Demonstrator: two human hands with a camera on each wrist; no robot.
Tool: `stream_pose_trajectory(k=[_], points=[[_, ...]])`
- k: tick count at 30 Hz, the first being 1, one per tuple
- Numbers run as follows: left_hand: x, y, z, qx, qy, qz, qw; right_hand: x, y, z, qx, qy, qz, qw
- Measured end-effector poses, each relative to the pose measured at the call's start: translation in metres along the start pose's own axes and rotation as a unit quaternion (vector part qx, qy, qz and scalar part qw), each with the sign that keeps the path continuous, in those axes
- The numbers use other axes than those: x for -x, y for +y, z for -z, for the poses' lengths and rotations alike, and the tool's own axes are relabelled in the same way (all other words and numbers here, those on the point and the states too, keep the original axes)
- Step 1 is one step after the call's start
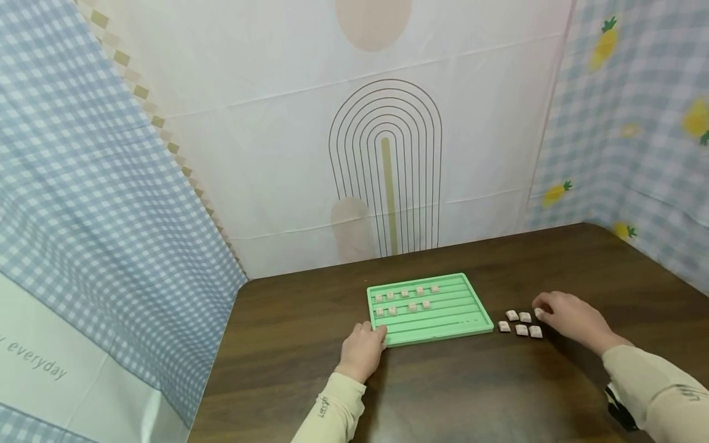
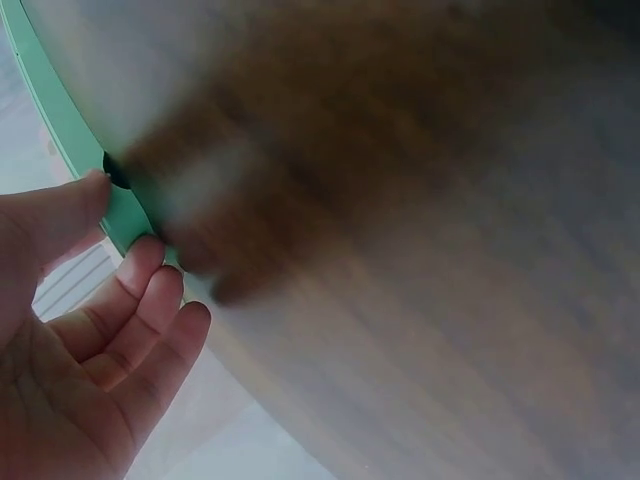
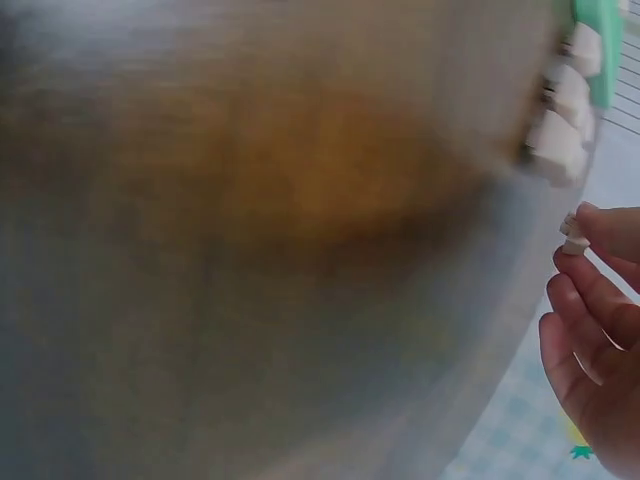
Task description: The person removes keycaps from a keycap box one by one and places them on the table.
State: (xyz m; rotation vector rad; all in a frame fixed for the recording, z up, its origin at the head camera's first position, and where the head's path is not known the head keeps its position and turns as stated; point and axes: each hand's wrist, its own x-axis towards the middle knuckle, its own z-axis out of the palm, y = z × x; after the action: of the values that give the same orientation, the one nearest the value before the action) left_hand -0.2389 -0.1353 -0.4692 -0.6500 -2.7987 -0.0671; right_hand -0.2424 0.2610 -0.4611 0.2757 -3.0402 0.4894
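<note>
A light green tray (image 1: 437,331) with raised ridges lies on the table, holding several small white keycaps in two rows. My left hand (image 1: 361,352) grips its near left corner; in the left wrist view the thumb (image 2: 75,205) and forefinger pinch the tray edge (image 2: 62,115). To the right of the tray, my right hand (image 1: 573,320) pinches one white keycap (image 3: 574,236) between thumb and forefinger. Several loose keycaps (image 1: 521,330) lie on the table between that hand and the tray. Any marks on the held keycap are too small to read.
The dark brown wooden table (image 1: 443,387) carries all of this. A white patterned cloth (image 1: 277,154) hangs behind it, with blue checked cloth (image 1: 127,184) at the left and pineapple-print cloth (image 1: 653,135) at the right.
</note>
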Motion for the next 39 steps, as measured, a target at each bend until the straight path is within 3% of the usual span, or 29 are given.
stream_pose_trajectory(k=[15,25,32,39], points=[[-0.003,-0.002,0.000,-0.008,0.006,-0.003,0.9999,0.003,0.005,-0.013,0.010,-0.009,-0.007,0.9999],[-0.004,-0.005,0.000,0.002,-0.013,0.006,0.9999,-0.010,0.001,0.000,-0.001,0.002,0.002,1.0000],[-0.002,-0.005,0.002,0.006,-0.012,0.004,0.9999,-0.035,-0.033,0.001,-0.030,0.010,0.029,0.9990],[0.000,-0.001,0.002,0.014,-0.018,-0.002,0.9997,-0.061,-0.083,-0.021,-0.118,-0.004,0.052,0.9916]])
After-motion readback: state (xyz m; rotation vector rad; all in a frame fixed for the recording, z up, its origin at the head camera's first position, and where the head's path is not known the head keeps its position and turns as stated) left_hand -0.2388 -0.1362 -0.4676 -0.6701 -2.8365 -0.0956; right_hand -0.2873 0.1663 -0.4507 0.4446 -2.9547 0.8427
